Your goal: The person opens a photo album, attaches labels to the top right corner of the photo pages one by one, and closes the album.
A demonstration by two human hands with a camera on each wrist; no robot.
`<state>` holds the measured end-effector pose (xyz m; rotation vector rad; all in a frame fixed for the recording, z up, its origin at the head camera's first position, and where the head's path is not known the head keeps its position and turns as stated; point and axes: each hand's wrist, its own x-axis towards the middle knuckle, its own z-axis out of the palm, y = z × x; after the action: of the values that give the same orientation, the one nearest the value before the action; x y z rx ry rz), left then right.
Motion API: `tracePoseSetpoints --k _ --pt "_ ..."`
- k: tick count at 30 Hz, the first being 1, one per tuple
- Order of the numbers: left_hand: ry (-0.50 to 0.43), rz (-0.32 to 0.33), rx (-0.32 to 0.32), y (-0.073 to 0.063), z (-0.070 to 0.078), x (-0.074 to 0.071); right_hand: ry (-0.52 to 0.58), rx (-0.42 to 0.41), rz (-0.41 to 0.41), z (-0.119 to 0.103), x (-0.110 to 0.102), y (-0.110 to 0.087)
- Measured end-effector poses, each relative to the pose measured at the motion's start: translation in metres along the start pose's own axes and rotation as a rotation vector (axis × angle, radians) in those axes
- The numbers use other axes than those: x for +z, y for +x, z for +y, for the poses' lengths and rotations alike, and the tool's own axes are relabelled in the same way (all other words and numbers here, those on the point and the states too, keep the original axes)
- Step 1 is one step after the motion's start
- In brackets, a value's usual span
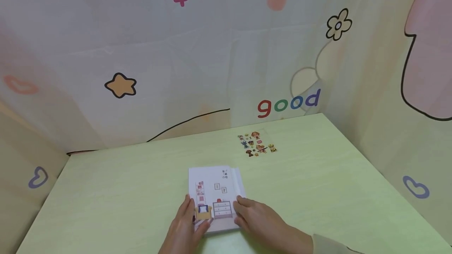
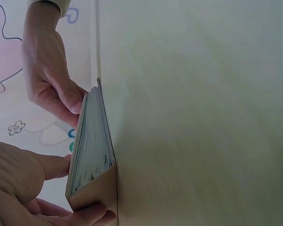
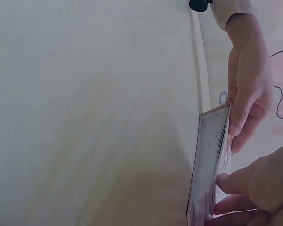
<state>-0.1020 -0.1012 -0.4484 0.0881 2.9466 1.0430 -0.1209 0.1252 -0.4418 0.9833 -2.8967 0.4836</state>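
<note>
A thick book (image 1: 208,175) with a white cover lies on the table, its cover printed with a chest of drawers, an armchair and small picture frames. My left hand (image 1: 181,228) holds its lower left side, thumb over the cover and fingers against the spine (image 2: 96,190). At the opposite side, my right hand (image 1: 261,218) grips the lower right edge with curled fingers. Beyond the cover's right edge, a pale strip of the book shows in the head view. Many page edges (image 2: 92,146) are visible along the bottom in the left wrist view.
Behind the book, toward the back right, a clear sheet of cartoon stickers (image 1: 260,148) lies on the pale green table (image 1: 123,191). A printed cloth (image 1: 197,62) with stars, hearts and the word "good" hangs around the back and sides.
</note>
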Motion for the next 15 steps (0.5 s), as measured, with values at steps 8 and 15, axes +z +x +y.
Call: tracePoseSetpoints --k 8,15 --pt "0.007 -0.017 -0.019 -0.007 0.001 0.006 -0.005 0.032 -0.063 -0.001 0.001 -0.009" --pt "0.019 -0.039 -0.051 -0.010 -0.001 0.011 -0.034 -0.014 -0.019 -0.003 0.003 -0.016"
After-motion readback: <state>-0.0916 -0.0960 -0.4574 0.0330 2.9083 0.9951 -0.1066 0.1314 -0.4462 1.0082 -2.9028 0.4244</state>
